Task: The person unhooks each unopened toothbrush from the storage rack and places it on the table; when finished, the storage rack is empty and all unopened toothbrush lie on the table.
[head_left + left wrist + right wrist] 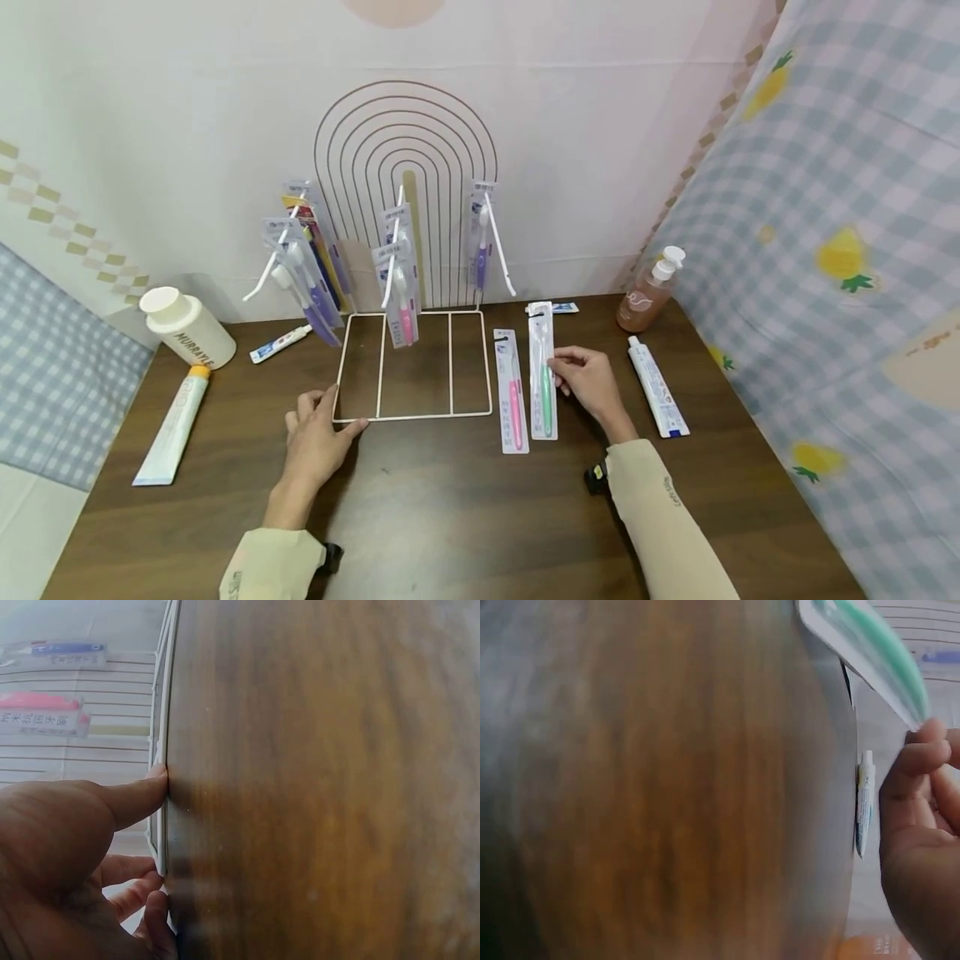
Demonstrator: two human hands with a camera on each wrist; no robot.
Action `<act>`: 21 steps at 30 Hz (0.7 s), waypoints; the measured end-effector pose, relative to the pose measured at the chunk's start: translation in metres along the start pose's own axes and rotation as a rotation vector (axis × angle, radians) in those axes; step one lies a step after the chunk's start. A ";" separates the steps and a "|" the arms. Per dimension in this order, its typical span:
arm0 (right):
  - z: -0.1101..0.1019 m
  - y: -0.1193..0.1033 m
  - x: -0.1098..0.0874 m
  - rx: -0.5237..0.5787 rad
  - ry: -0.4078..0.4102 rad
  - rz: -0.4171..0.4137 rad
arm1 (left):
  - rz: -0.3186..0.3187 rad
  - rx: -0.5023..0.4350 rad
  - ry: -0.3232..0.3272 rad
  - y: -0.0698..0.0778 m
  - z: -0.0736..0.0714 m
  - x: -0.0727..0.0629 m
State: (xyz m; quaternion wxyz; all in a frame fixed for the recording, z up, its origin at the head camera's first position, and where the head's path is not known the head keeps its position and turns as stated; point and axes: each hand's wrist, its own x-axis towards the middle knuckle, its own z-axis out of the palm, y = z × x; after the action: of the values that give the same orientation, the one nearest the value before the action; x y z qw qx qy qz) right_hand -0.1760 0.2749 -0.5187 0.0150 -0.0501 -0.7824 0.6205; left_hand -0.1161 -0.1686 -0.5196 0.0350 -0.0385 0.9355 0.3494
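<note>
In the head view my right hand (588, 379) pinches the right edge of a packaged green toothbrush (545, 379). The right wrist view shows the pack tilted off the table, thumb and finger at its edge. A packaged pink toothbrush (513, 396) lies just left of it. My left hand (318, 437) holds the near left corner of a white wire rack (420, 417), thumb along the front wire, fingers at the side. From the rack's prongs hang several packs, among them purple toothbrushes (318, 292), a pink toothbrush (406, 321) in the middle and a purple toothbrush (482, 250) on the right.
On the left stand a white bottle (198, 333), a toothpaste tube with an orange cap (174, 429) and a small tube (280, 343). To the right are a brown pump bottle (643, 300) and a white tube (657, 387). Another small tube (564, 307) lies behind the green toothbrush.
</note>
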 end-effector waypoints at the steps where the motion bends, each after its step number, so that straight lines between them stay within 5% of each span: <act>1: 0.000 0.002 0.000 -0.004 -0.010 0.012 | -0.014 0.001 -0.015 0.002 -0.001 -0.002; 7: -0.003 0.007 0.000 -0.105 -0.083 0.050 | -0.069 0.022 -0.084 0.010 -0.006 -0.004; 14: -0.003 0.011 0.002 -0.191 -0.143 0.064 | 0.017 0.008 0.017 -0.008 0.004 0.002; 21: -0.002 0.012 0.000 -0.225 -0.113 0.085 | 0.017 0.011 0.022 -0.008 0.005 0.003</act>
State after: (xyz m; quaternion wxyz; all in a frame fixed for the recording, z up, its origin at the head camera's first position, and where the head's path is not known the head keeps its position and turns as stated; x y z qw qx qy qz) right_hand -0.1748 0.2795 -0.5294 -0.0613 -0.0494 -0.8437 0.5309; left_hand -0.1181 -0.1710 -0.5288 0.0220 -0.0341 0.9381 0.3439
